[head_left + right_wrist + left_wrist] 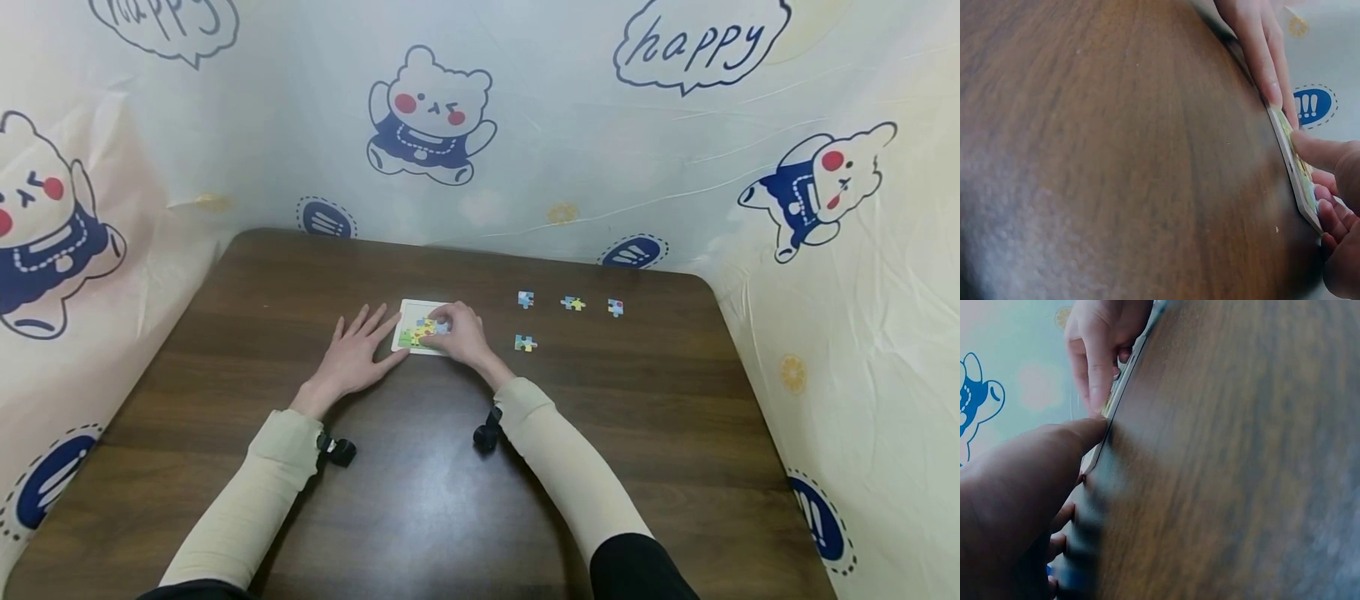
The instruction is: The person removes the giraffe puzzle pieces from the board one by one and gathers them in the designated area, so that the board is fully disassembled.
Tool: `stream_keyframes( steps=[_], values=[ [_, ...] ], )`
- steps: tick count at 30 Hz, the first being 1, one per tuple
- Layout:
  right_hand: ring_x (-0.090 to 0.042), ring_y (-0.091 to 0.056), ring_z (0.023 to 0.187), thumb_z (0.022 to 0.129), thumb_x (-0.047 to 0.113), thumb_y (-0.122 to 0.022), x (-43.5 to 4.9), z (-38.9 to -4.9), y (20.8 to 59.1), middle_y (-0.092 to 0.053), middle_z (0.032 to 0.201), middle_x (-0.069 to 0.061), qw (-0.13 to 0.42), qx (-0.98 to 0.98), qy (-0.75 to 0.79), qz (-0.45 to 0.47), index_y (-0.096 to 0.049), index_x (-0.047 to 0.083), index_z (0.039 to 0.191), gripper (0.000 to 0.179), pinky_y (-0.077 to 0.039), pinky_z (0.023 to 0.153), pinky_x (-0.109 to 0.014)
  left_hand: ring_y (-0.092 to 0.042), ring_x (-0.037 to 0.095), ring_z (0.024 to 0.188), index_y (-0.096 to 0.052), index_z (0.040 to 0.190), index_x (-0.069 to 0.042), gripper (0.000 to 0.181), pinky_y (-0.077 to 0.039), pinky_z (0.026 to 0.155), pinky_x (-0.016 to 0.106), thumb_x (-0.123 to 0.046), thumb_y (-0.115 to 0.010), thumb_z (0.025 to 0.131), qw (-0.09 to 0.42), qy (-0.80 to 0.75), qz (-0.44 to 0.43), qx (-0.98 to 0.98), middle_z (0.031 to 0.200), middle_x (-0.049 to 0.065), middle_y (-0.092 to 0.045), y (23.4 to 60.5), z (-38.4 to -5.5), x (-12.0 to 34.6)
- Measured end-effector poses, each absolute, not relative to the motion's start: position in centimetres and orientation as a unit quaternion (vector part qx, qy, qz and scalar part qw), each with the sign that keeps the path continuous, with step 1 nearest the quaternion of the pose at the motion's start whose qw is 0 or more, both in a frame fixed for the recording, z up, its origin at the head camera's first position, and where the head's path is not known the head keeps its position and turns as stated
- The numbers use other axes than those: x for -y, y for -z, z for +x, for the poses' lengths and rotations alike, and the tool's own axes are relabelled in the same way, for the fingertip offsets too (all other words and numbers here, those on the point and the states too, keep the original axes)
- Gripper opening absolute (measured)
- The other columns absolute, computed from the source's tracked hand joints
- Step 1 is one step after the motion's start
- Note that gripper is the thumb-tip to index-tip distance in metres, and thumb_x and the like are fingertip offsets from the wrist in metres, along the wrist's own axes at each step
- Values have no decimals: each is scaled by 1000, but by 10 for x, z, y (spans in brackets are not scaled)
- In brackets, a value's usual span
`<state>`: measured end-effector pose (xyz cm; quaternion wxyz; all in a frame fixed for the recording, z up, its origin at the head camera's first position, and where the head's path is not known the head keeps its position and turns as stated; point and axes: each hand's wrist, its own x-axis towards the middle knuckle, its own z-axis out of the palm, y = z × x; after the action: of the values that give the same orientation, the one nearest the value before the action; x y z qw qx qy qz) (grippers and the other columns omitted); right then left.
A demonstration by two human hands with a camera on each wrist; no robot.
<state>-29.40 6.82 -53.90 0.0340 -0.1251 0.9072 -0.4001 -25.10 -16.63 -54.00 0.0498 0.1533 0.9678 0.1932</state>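
Observation:
A small jigsaw puzzle board with a white frame (408,308) lies on the table, partly filled with green, yellow and blue pieces (414,334). Spread flat, my left hand (352,357) rests at the board's left side, its thumb at the near left corner. From the right, my right hand (467,337) reaches over the board, thumb and curled fingertips around a puzzle piece (442,327) that they mostly cover. Seen from the right wrist, the thumb (1319,150) touches the puzzle surface and the other fingers curl at the frame's right end.
Right of the board lie loose pieces: a blue one (526,298), a yellow and blue one (573,303), one with a red spot (616,307), and another nearer (525,342). A cloth printed with bears (431,117) hangs behind the brown table (420,500).

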Motion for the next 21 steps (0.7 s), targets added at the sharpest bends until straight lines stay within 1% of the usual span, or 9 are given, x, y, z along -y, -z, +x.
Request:
stream_keyframes(
  steps=[3, 6, 10, 11, 14, 16, 18, 21],
  values=[
    [-27, -64, 115, 93, 27, -90, -68, -290, 532, -73, 130, -13, 40, -908, 395, -133, -78, 7, 129, 42, -43, 110, -47, -9, 48, 173, -31, 175, -18, 83, -1, 134, 78, -60, -58, 109, 48, -195, 154, -967, 185, 18, -19, 539, -250, 166],
    [-30, -64, 119, 94, 26, -89, -67, -289, 531, -73, 132, -14, 40, -909, 392, -133, -78, 6, 129, 41, -43, 111, -49, -11, 49, 172, -33, 175, -17, 82, -2, 134, 79, -59, -58, 109, 44, -196, 155, -967, 184, 19, -21, 538, -250, 165],
    [-29, -64, 115, 94, 25, -89, -68, -288, 532, -72, 132, -13, 40, -905, 405, -127, -76, 7, 128, 41, -43, 110, -47, -10, 48, 173, -31, 175, -18, 82, -2, 134, 78, -59, -58, 109, 48, -194, 154, -968, 185, 18, -19, 538, -251, 166],
    [-28, -64, 113, 94, 25, -88, -68, -288, 532, -72, 131, -12, 39, -903, 410, -125, -76, 7, 128, 41, -43, 108, -45, -9, 48, 173, -31, 175, -18, 82, -1, 134, 78, -59, -58, 109, 49, -194, 153, -968, 185, 18, -19, 538, -251, 166],
    [-23, -62, 102, 94, 24, -88, -70, -291, 539, -73, 122, -10, 29, -893, 434, -119, -74, 7, 126, 39, -46, 97, -37, -8, 47, 173, -30, 175, -18, 83, -1, 134, 78, -60, -57, 109, 52, -194, 154, -967, 185, 18, -18, 539, -251, 166],
    [-20, -60, 98, 94, 23, -88, -72, -291, 539, -73, 117, -10, 28, -886, 449, -114, -73, 7, 126, 39, -47, 88, -31, -9, 47, 173, -31, 175, -18, 83, -1, 134, 78, -60, -57, 109, 51, -194, 154, -967, 185, 18, -18, 539, -251, 166],
    [-20, -60, 96, 94, 20, -88, -73, -290, 537, -73, 115, -11, 30, -878, 466, -110, -72, 6, 126, 39, -46, 81, -28, -8, 47, 173, -30, 175, -18, 83, -1, 134, 78, -61, -56, 109, 52, -193, 154, -968, 185, 18, -18, 539, -251, 166],
    [-21, -59, 98, 94, 17, -88, -76, -286, 528, -72, 116, -14, 43, -865, 489, -103, -71, 5, 129, 41, -44, 81, -25, -7, 46, 173, -30, 176, -19, 83, -1, 135, 77, -61, -56, 109, 56, -193, 152, -968, 186, 17, -17, 540, -252, 166]
  ],
)
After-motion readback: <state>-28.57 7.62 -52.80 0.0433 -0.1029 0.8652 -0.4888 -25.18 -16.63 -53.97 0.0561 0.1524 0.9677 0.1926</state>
